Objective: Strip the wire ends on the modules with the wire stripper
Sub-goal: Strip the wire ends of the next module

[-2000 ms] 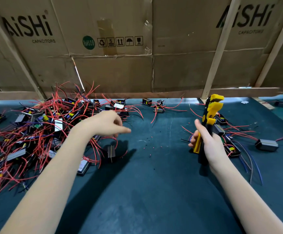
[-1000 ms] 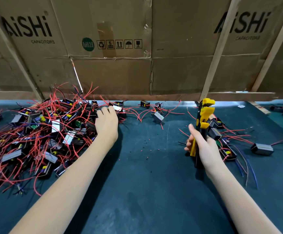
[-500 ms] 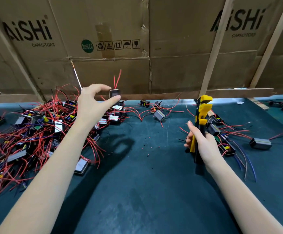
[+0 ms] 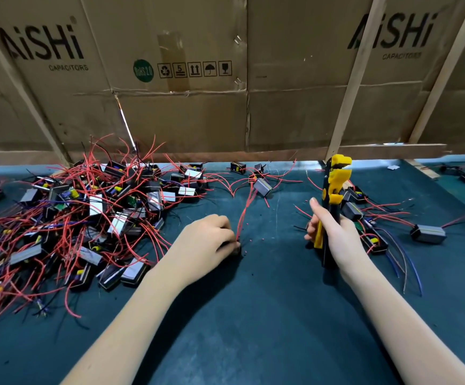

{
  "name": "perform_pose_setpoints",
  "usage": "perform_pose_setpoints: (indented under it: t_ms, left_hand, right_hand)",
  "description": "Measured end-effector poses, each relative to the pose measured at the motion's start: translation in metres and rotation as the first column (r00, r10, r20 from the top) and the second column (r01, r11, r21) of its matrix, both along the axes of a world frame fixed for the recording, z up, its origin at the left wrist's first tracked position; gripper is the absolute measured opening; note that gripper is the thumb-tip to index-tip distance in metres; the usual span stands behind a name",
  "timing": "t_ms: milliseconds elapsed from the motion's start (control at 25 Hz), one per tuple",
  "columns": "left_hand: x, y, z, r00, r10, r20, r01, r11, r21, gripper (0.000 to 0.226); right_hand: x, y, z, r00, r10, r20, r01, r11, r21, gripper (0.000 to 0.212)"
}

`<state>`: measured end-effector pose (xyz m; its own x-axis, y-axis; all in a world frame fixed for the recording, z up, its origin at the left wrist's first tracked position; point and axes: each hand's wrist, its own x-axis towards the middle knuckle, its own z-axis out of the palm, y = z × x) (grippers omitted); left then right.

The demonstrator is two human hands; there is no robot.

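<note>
Left hand [image 4: 207,240] pinching what seems a small module [image 4: 236,250] on the mat [image 4: 253,315], red wires [image 4: 244,215] rising, right hand [image 4: 334,234] gripping upright yellow wire stripper [image 4: 332,187], module pile [image 4: 87,218] left.

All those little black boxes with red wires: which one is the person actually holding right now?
The module under the left hand, down on the mat at centre, its red wires sticking upward. The others lie untouched in the pile or near the wire stripper.
</note>
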<state>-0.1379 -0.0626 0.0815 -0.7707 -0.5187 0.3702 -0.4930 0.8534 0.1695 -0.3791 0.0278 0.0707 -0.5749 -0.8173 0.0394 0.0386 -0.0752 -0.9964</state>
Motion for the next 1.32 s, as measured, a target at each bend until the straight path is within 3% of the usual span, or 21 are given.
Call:
perform_pose_setpoints:
  t_ms: [120, 200, 240, 320, 400, 480, 640, 800, 880, 1040, 1120, 1240, 1320]
  left_hand:
    - [0.004, 0.006, 0.005, 0.996, -0.025, -0.080, 0.033, 0.994, 0.100, 0.004]
    - [0.009, 0.005, 0.011, 0.984, 0.001, -0.177, 0.019, 0.994, 0.111, 0.006]
    - [0.013, 0.004, 0.013, 0.964, 0.055, -0.259, -0.034, 0.996, 0.084, 0.005]
    - [0.021, -0.001, 0.016, 0.883, 0.293, -0.368, -0.278, 0.956, 0.095, 0.032]
    - [0.028, -0.006, 0.015, 0.806, 0.544, -0.234, -0.525, 0.839, 0.142, 0.062]
    - [0.025, -0.007, 0.008, 0.773, 0.622, -0.124, -0.590, 0.778, 0.216, 0.062]
    - [0.008, -0.004, -0.003, 0.779, 0.502, -0.376, -0.253, 0.800, 0.544, 0.009]
    - [-0.005, -0.002, -0.013, 0.657, 0.597, -0.461, -0.014, 0.620, 0.784, 0.008]
    - [-0.009, -0.001, -0.012, 0.624, 0.598, -0.503, 0.048, 0.613, 0.789, 0.006]
    - [-0.009, 0.000, -0.007, 0.698, 0.456, -0.552, 0.206, 0.609, 0.765, 0.008]
    - [-0.006, 0.001, -0.006, 0.741, 0.394, -0.544, 0.263, 0.576, 0.774, 0.008]
    - [-0.003, 0.003, -0.006, 0.805, 0.320, -0.499, 0.269, 0.554, 0.788, 0.008]
    - [-0.004, 0.005, -0.007, 0.830, 0.303, -0.469, 0.258, 0.536, 0.803, 0.012]
  right_hand:
    - [0.001, 0.000, 0.001, 1.000, 0.005, 0.001, -0.005, 1.000, 0.016, 0.046]
    - [0.001, 0.001, 0.002, 1.000, 0.013, 0.003, -0.013, 1.000, 0.024, 0.047]
    - [0.000, 0.001, 0.002, 1.000, 0.016, -0.001, -0.016, 0.999, 0.028, 0.048]
    - [0.000, 0.001, 0.002, 1.000, 0.017, -0.011, -0.016, 0.999, 0.032, 0.050]
    - [0.001, 0.002, 0.002, 1.000, 0.017, -0.014, -0.017, 1.000, 0.024, 0.052]
    - [0.001, 0.002, 0.002, 1.000, 0.017, -0.016, -0.016, 1.000, 0.023, 0.054]
    - [0.000, 0.001, 0.001, 0.999, 0.031, -0.020, -0.030, 0.999, 0.030, 0.051]
    - [0.000, 0.002, 0.000, 0.995, 0.050, -0.089, -0.045, 0.997, 0.060, 0.054]
    - [0.002, 0.004, 0.001, 0.987, 0.084, -0.136, -0.073, 0.994, 0.083, 0.056]
    - [0.009, 0.006, -0.001, 0.937, 0.131, -0.323, -0.103, 0.989, 0.102, 0.041]
    - [0.012, 0.008, -0.003, 0.842, 0.050, -0.537, 0.007, 0.995, 0.103, 0.037]
    - [0.013, 0.012, -0.002, 0.473, -0.072, -0.878, 0.197, 0.980, 0.026, 0.040]
    - [0.010, 0.011, -0.003, 0.316, -0.076, -0.946, 0.241, 0.971, 0.002, 0.047]
